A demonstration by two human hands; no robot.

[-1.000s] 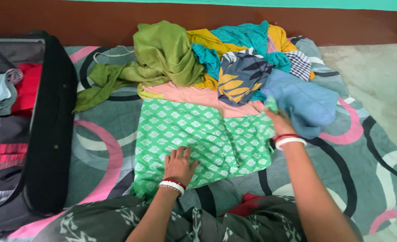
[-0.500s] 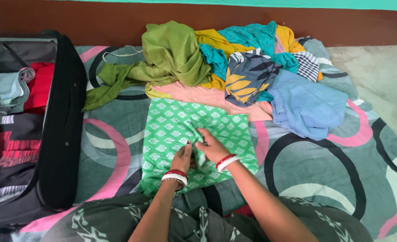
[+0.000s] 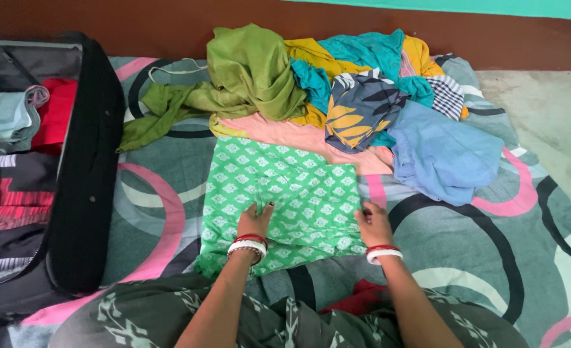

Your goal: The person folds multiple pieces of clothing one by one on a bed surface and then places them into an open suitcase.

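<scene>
A green cloth with a white print (image 3: 285,187) lies folded and flat on a patterned sheet (image 3: 466,258) in front of me. My left hand (image 3: 255,220) rests palm down on its near left part, fingers spread. At the cloth's right edge, my right hand (image 3: 373,223) presses flat, fingers apart. Both wrists wear red and white bangles. Neither hand grips anything.
A heap of clothes lies beyond the green cloth: an olive garment (image 3: 247,74), a dark leaf-print piece (image 3: 357,109), a blue garment (image 3: 443,154), a peach cloth (image 3: 285,135). An open black suitcase (image 3: 82,167) with folded clothes stands at the left. Bare floor (image 3: 549,109) lies at the right.
My right hand carried the cloth's right side over to the left, folding it narrower, then slid back to the new right edge. My left hand stayed on the cloth.
</scene>
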